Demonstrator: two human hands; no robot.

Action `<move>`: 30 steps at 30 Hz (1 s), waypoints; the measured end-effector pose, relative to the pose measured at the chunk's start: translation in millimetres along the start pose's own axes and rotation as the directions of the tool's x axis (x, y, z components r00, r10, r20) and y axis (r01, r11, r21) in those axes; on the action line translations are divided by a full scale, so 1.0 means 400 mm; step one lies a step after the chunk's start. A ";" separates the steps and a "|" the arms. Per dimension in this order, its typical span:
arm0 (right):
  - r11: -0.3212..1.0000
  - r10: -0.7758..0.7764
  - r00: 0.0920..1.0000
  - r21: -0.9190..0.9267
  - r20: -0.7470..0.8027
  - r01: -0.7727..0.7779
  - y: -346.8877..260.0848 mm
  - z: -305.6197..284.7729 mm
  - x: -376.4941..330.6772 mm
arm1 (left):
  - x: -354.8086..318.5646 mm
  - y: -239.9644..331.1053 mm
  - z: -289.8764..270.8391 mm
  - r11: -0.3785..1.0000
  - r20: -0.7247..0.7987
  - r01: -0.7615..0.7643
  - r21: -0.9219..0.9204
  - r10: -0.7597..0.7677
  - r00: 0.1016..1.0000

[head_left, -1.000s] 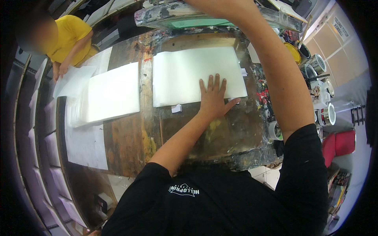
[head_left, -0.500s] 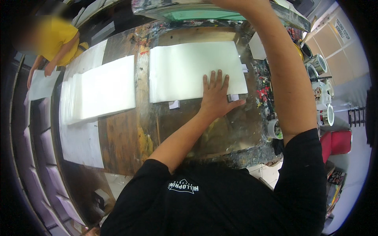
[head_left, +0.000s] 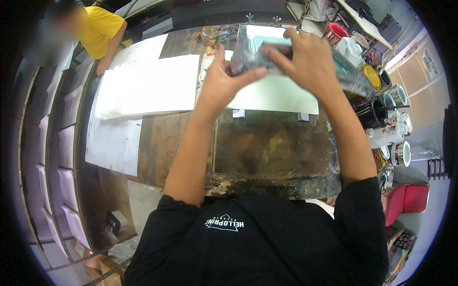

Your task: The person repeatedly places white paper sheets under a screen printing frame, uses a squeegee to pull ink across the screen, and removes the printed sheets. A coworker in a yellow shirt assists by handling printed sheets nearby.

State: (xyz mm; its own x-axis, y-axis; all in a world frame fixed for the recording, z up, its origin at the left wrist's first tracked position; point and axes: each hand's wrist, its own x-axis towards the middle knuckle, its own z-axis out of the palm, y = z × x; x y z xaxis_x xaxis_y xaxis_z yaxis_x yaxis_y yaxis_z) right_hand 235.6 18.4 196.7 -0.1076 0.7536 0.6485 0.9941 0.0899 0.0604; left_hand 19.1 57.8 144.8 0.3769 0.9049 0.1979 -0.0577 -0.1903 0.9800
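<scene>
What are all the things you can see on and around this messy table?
Printing frame: one, grey edge with pale green mesh, held up over the table's far middle.
White sheet: one, white, under the frame.
White stack: one, white, left of the hands.
Paper sheet: one, white, near left of the table.
Worktable: one, brown and paint-stained, centre.
Paint cans: several, yellow, dark and silver, right edge.
Red container: one, red, far right.
Red stool: one, red, lower right.
Co-worker: one, yellow shirt, far left.
Left hand: gripping the frame's left side.
Right hand: gripping the frame's right side.
</scene>
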 end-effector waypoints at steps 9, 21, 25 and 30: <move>0.976 -0.045 0.878 0.210 0.476 -0.063 -0.026 0.121 -0.309 | -0.208 -0.333 0.001 0.651 -0.036 0.005 0.759 0.034 0.999; 0.993 0.099 0.874 0.003 0.476 -0.114 0.105 0.432 -0.107 | -0.214 -0.329 0.003 0.654 -0.013 -0.020 0.756 0.046 0.999; 0.987 0.049 0.787 0.093 0.615 -0.134 0.260 0.559 0.078 | -0.212 -0.338 -0.003 0.686 -0.021 -0.072 0.724 0.126 0.992; 0.996 0.054 0.860 0.028 0.507 -0.079 0.274 0.593 0.077 | -0.218 -0.336 0.005 0.721 -0.021 -0.052 0.691 0.092 0.996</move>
State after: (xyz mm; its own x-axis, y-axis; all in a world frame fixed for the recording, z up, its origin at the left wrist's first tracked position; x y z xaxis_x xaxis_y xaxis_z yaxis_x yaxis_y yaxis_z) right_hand 338.3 205.7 43.4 -0.0453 0.9832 0.1768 0.9988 0.0483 -0.0123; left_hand -4.2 3.7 -4.2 0.3504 0.8915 0.2872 0.5778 -0.4471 0.6828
